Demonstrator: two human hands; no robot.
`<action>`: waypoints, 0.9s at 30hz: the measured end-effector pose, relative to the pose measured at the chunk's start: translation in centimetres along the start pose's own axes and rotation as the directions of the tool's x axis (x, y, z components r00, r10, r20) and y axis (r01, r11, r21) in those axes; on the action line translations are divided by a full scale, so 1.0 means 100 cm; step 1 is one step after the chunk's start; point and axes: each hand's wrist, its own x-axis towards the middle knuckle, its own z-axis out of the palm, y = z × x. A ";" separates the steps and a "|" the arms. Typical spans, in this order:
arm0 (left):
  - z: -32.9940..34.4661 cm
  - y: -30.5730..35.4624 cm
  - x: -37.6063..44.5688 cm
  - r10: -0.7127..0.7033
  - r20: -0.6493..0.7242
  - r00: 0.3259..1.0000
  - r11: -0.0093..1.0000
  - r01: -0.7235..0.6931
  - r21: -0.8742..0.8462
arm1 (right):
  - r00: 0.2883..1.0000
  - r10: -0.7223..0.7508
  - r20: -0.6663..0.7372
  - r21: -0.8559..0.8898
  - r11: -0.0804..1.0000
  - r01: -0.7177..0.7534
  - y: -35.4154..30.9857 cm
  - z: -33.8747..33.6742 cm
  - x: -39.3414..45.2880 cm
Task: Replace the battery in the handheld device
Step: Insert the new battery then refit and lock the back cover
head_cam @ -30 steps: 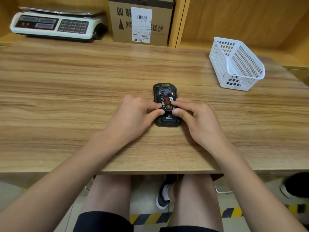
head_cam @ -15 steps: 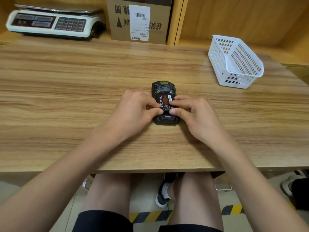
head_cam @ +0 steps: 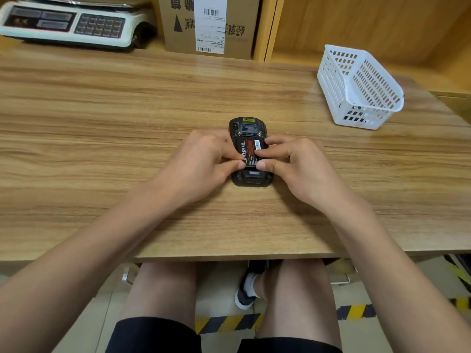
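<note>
Handheld device [head_cam: 251,174] lying back-up on table [head_cam: 127,118], long axis running straight away from the body, battery [head_cam: 251,150] exposed in its bay along the same axis. Left hand [head_cam: 201,164] and right hand [head_cam: 300,166] curled in from opposite long sides, equally near, fingertips of both pinching the battery edges. Likely next: lift or seat along that axis.

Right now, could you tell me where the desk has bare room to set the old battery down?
Bare patches: the wide left side of the desk, between the scale and the left hand; and the strip between the device and the cardboard box. It is crowded at the centre around both hands and the right hand, and by the white basket.
</note>
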 end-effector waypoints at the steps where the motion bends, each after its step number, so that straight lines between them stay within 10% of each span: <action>1: 0.000 0.000 0.000 0.005 0.000 1.000 1.000 -0.005 0.005 | 1.000 0.007 -0.005 0.007 1.000 -0.007 0.000 0.000 0.000; 27: 0.007 -0.003 -0.006 0.153 -0.029 0.988 0.978 -0.147 0.147 | 0.955 -0.260 -0.144 -0.138 0.961 0.241 0.005 0.009 -0.013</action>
